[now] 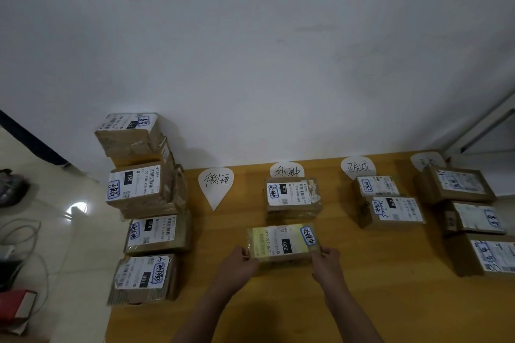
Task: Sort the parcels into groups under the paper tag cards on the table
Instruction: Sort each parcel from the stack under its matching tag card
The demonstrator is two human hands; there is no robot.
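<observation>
My left hand (pixel 239 260) and my right hand (pixel 326 260) grip the two ends of a yellowish parcel (pixel 281 243) marked 220, low over the table. It lies just in front of a brown parcel (pixel 292 196) under the second tag card (pixel 286 170). The first tag card (pixel 215 185) has no parcel below it. Two parcels (pixel 390 202) sit under the third tag card (pixel 358 167). Three more parcels (pixel 471 209) lie under the fourth tag card (pixel 425 160), which they partly hide.
Several unsorted parcels (pixel 145 203) stand stacked along the left edge of the wooden table (pixel 376 273). A white wall rises behind the table. Cables and dark objects (pixel 16 253) lie on the tiled floor at the left.
</observation>
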